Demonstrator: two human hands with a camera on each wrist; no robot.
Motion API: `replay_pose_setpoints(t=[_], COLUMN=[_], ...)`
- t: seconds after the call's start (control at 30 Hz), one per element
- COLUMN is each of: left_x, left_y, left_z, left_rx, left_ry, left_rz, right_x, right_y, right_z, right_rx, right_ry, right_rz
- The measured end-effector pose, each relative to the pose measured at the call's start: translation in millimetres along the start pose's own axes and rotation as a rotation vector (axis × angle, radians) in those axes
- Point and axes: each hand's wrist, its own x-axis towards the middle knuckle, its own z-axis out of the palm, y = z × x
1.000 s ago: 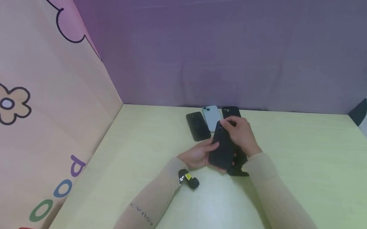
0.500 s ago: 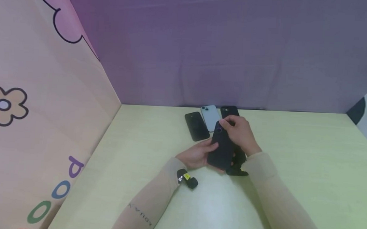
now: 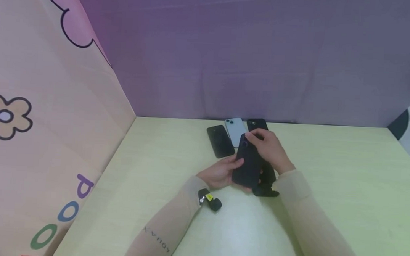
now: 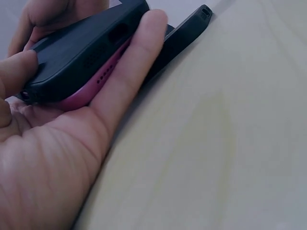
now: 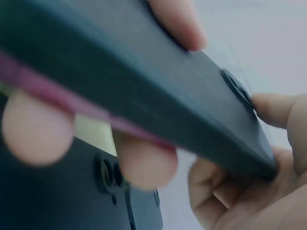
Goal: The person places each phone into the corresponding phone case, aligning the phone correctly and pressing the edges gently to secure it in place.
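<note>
Dark case (image 3: pixel 247 168) on pink phone (image 4: pixel 79 97), between both hands, long axis roughly 12-to-6 — left hand (image 3: pixel 220 172) grips from 8 o'clock, right hand (image 3: pixel 270 150) pinches the 1 o'clock end — both touching.

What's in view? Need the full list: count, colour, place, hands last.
phone case: 1, black, held in both hands
pink phone: 1, pink edge showing under the case
dark phone: 1, black, on the table, leftmost
light phone: 1, pale blue, between the dark phone and the back one
back phone: 1, black, at the table's far edge
phone or case: 1, black, by the right cuff, mostly hidden, can't tell which
table: 1, pale yellow-green, underneath
cloth: 1, purple, behind the table
panel: 1, pale pink, flower and letters, left side
wrist camera: 1, black, left cuff
sleeves: 2, beige, both arms
left hand: 1, bare, lower part of case
right hand: 1, bare, upper end of case
</note>
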Motion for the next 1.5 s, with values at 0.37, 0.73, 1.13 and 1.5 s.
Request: replay_pose_setpoints(t=[0.37, 0.73, 1.13, 1.5], left_x=[3.1, 3.2, 2.8, 0.0], left_y=[1.0, 1.6, 0.9, 0.9], left_z=[-0.7, -0.5, 1.8, 2.1], left_rx=[-0.093, -0.066, -0.050, 0.077], left_ry=[-0.017, -0.025, 0.043, 0.019], left_rz=[0.012, 0.020, 0.028, 0.002], right_x=[-0.1, -0.5, 0.6, -1.6], right_y=[12.9, 12.4, 9.9, 7.3], right_z=[-15.3, -15.1, -13.2, -21.7], right_rx=[-0.015, -0.076, -0.071, -0.034], right_ry=[-0.211, -0.259, -0.228, -0.145], right_rz=[0.021, 0.044, 0.039, 0.067])
